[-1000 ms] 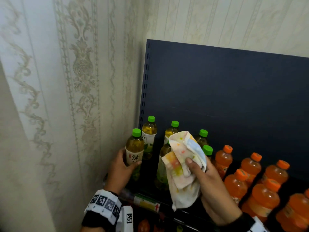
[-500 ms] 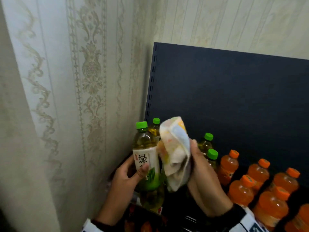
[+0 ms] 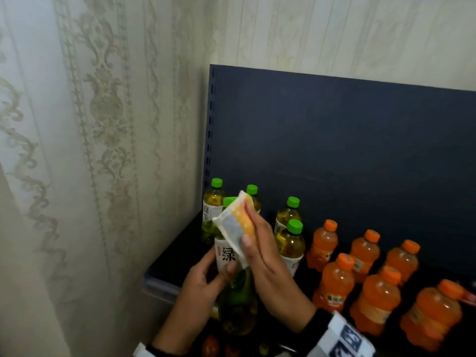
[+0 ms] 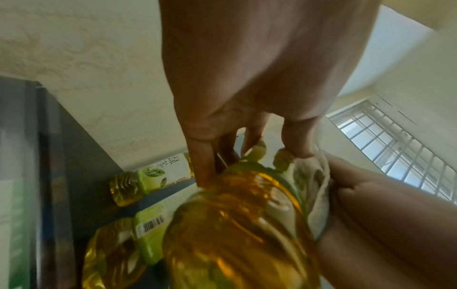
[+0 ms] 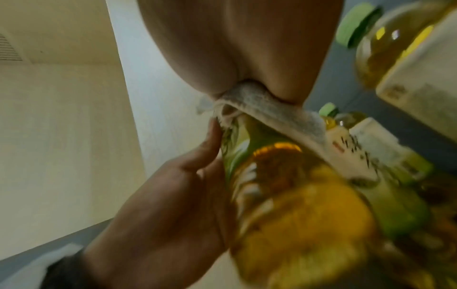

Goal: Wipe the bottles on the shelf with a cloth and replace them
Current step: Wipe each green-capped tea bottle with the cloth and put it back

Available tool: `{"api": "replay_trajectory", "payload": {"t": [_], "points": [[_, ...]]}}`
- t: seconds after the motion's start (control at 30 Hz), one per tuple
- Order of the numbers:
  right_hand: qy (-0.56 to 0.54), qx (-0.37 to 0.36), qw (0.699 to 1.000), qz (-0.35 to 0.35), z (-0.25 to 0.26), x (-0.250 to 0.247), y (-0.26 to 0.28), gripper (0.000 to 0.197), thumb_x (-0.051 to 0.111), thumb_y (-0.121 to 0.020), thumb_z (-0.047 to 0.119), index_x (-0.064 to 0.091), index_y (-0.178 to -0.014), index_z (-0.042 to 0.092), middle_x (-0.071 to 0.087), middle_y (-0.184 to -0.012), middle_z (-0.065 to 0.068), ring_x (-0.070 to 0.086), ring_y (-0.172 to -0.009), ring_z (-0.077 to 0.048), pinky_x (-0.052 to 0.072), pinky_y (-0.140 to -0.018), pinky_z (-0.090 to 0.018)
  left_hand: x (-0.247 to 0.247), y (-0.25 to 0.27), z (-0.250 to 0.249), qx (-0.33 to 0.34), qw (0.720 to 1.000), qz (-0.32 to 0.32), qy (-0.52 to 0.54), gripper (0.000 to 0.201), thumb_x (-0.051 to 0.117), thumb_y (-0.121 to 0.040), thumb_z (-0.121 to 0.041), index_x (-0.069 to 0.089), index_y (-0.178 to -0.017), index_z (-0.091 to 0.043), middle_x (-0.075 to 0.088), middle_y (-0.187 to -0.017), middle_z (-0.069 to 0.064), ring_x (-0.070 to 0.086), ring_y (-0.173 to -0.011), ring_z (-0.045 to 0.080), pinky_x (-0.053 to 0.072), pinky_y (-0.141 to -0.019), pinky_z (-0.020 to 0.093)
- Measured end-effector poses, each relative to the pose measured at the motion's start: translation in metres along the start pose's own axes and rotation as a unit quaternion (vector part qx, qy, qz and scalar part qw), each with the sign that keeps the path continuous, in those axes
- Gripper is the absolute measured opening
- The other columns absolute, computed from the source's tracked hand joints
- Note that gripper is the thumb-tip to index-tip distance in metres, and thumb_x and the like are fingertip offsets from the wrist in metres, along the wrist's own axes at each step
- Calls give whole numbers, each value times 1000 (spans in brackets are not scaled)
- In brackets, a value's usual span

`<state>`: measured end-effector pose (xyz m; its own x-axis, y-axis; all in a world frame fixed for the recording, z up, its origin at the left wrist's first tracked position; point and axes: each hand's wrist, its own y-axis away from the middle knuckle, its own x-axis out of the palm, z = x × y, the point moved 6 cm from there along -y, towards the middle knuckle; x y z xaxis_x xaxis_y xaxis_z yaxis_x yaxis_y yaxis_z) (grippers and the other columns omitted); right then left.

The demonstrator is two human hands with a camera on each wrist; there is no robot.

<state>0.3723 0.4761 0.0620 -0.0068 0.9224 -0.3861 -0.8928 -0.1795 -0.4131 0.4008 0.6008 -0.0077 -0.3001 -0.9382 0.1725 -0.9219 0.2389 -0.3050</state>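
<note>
Head view: the left hand (image 3: 206,276) grips a green-tea bottle (image 3: 231,287) lifted just in front of the shelf (image 3: 175,256), while the right hand (image 3: 260,251) grasps a folded cloth (image 3: 235,225) against its neck, apparently mid-wipe, though blurred. Next, the wiping likely continues down the body before the bottle returns to its row.

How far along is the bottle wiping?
Early, it seems. The left hand holds one green-capped bottle off the shelf while the right hand presses the cloth on it. Nothing shows which others are wiped; the orange bottles stand untouched.
</note>
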Motion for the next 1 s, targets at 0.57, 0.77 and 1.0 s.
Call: {"api": "replay_trajectory", "payload": {"t": [0.57,0.77,1.0], "points": [[-7,-24,999,21,32,-18,11,53,37,-111,34,25,-163,44,30,-162,20,28,-151,7,28,-129,-32,17,29,-20,-28,999,0,-26,53,77,-78,-66,71,-124,-41,75,-126,-6,72,-116,11,58,-85,20],[-12,0,994,109,3,21,48,53,40,-111,42,19,-156,61,25,-161,34,28,-148,15,31,-126,-23,-19,29,-34,-2,990,-132,42,29,70,-85,-40,78,-109,-27,81,-108,6,77,-100,26,62,-74,32],[-80,48,996,0,-8,31,24,46,40,-102,60,38,-146,70,31,-156,44,34,-144,19,36,-109,-4,-44,9,-54,13,978,-135,161,41,68,-84,-28,68,-122,-14,78,-115,16,76,-103,35,65,-76,41]]}}
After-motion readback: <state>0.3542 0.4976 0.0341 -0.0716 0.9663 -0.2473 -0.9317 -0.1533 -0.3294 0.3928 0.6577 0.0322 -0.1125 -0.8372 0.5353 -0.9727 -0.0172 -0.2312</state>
